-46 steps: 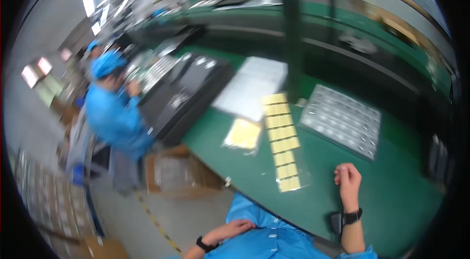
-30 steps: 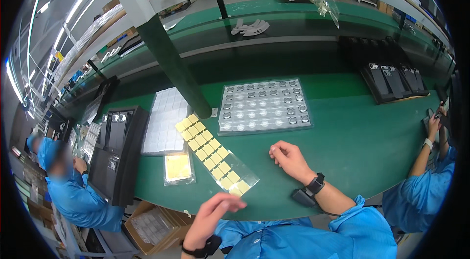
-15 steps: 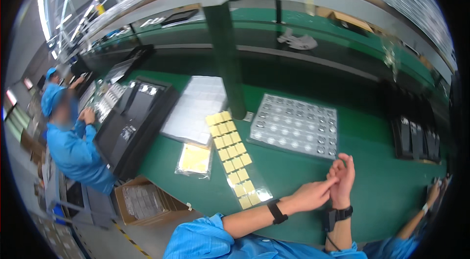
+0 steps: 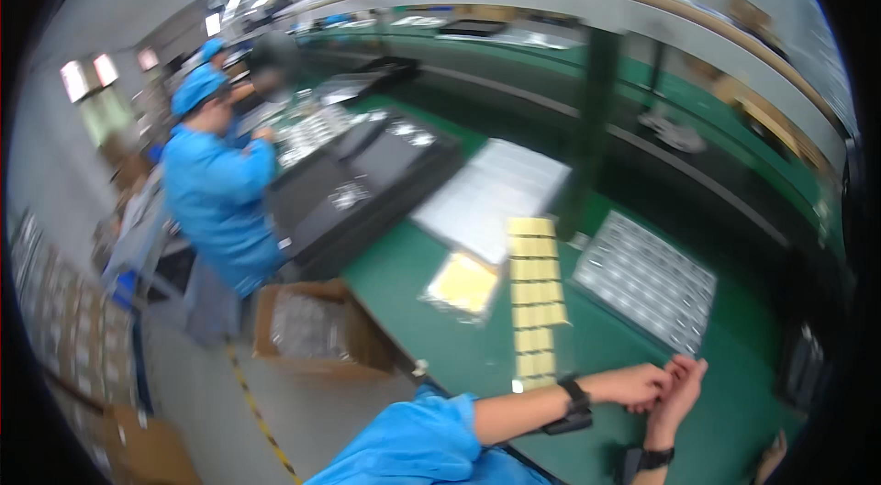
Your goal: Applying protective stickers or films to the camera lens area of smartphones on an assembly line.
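Note:
Both my hands meet above the green table at the lower right. My left hand [image 4: 635, 385] has its fingers curled in against the right one; anything between them is too small or hidden to make out. My right hand [image 4: 677, 395] is also closed, its fingers bent together toward the left fingertips. Just beyond them lies a clear plastic tray [image 4: 647, 278] with rows of round pockets. To the left of my hands is a clear sheet bearing yellow square pads [image 4: 535, 297]. Black straps circle both wrists.
A flat bag of yellow pieces [image 4: 465, 285] and a stack of whitish sheets [image 4: 500, 196] lie farther left. Beyond are a black tray [image 4: 358, 196], an open carton [image 4: 317, 329] and a co-worker in blue [image 4: 216, 178]. A green post [image 4: 595, 118] rises behind the table.
The view has swung left, so the table things sit farther right. My right hand, open with fingers raised before, is now closed, and the left fingers have curled in against it.

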The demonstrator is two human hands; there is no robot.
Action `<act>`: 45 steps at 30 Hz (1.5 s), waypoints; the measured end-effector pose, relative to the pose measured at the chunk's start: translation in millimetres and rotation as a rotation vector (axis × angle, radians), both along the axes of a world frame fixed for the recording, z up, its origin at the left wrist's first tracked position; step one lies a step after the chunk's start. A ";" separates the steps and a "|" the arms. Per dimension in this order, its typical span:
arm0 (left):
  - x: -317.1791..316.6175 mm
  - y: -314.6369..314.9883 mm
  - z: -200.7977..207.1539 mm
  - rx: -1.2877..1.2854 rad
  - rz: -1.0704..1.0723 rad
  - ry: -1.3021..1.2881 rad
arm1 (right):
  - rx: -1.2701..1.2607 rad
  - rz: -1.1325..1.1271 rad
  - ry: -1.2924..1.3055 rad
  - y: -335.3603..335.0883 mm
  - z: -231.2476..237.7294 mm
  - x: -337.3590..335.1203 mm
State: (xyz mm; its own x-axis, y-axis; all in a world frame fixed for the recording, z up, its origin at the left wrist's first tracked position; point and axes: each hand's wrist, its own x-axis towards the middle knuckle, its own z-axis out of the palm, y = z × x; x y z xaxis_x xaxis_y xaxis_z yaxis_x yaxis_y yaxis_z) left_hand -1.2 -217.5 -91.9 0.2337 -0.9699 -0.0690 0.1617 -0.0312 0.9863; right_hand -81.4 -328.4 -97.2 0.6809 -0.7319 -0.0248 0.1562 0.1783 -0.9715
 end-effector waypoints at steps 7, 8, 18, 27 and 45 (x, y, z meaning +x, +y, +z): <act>-2.3 13.0 0.6 0.004 0.012 -0.038 | -0.031 0.018 -0.052 14.6 2.8 1.5; -2.3 13.0 2.0 0.024 0.010 -0.045 | -0.029 -0.013 -0.048 20.3 8.2 2.2; -14.6 7.2 3.2 -0.009 0.194 -0.640 | -0.083 -0.079 -0.007 24.0 6.2 4.6; -5.4 -5.2 -16.7 -0.148 0.097 -0.356 | -0.160 -0.001 -0.003 9.2 -4.6 -7.0; -4.7 11.0 10.7 0.056 0.068 -0.514 | -0.160 0.132 0.085 24.4 22.6 -5.0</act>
